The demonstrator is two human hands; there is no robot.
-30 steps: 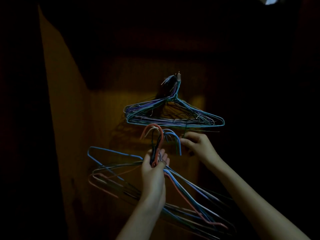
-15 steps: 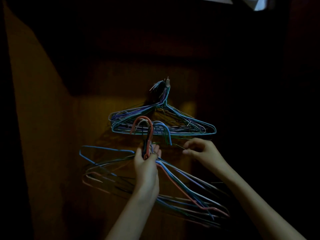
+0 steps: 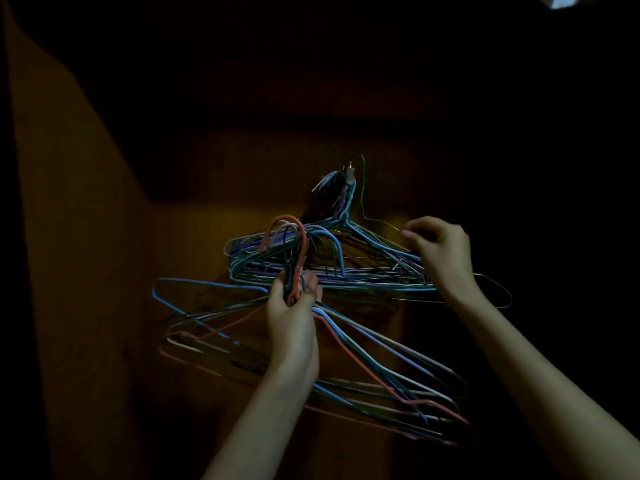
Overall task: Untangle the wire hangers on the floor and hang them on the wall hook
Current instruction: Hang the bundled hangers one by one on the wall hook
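In the middle of the frame, many wire hangers [image 3: 329, 271] are already hanging on the wall hook [image 3: 350, 171]. The left hand [image 3: 294, 313] is gripping a bundle of hangers [image 3: 374, 368] by the necks, below them. The right hand [image 3: 438, 244] is pinching one thin hanger [image 3: 498, 292], its fingers curled. The bundle is still waiting to be hung.

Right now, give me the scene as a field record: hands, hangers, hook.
left hand: grips the necks of a hanger bundle
right hand: pinches a thin dark hanger by its shoulder
thin hanger's hook: at the wall hook; seated or not, too dark to tell
hung hangers: bunch already on the wall hook
lighting: very dim
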